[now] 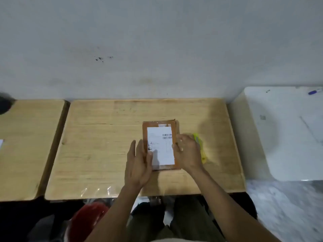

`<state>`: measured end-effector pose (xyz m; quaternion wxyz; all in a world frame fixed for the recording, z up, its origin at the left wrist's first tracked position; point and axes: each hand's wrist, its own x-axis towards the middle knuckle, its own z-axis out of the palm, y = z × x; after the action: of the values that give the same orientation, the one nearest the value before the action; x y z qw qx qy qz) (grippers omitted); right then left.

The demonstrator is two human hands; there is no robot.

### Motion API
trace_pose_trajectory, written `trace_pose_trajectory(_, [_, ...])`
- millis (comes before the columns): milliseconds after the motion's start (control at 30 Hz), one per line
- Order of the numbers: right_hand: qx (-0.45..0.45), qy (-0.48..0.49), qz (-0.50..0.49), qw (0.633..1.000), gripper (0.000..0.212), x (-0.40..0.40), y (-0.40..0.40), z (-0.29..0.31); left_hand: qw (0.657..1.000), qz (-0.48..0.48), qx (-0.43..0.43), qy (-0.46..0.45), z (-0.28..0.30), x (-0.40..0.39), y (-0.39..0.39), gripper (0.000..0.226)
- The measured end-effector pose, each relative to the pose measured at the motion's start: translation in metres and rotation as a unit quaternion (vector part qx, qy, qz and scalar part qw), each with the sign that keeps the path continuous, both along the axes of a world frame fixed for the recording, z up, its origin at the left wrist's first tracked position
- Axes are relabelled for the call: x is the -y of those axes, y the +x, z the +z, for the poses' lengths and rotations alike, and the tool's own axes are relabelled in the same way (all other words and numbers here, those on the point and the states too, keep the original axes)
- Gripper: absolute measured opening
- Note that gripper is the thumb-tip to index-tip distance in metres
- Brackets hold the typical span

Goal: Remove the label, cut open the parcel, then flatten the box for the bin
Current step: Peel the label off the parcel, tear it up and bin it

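On the table, left hand and right hand, fingers loosely spread, clasp the parcel.

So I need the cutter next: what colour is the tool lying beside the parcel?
Yellow. The tool shows in the head view, partly hidden behind the right hand.

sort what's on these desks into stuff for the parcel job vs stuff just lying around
For the job: parcel, its white label, yellow cutter, both on the wooden desk.

Lying about: blue pen on the white surface, dark object at far left.
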<state>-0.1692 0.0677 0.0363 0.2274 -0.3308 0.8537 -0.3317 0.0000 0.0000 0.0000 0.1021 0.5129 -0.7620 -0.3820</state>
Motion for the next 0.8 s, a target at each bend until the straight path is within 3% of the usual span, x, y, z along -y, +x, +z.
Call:
trace_pose_trajectory(200, [-0.023,0.019,-0.019,0.999,0.026,0.014,-0.003,-0.024,1.000,-0.018,-0.001,-0.013,-0.019,0.006,-0.017,0.066])
trace_pose_trajectory(567, [-0.033,0.032,-0.028,0.999,0.036,0.051,-0.025,-0.055,0.989,-0.055,0.021,-0.134,-0.061,-0.002,-0.029,0.068])
trace_pose_trajectory(800, [-0.040,0.027,-0.018,0.999,0.034,0.055,-0.030,-0.066,0.991,-0.039,0.045,-0.123,-0.059,-0.001,-0.033,0.070])
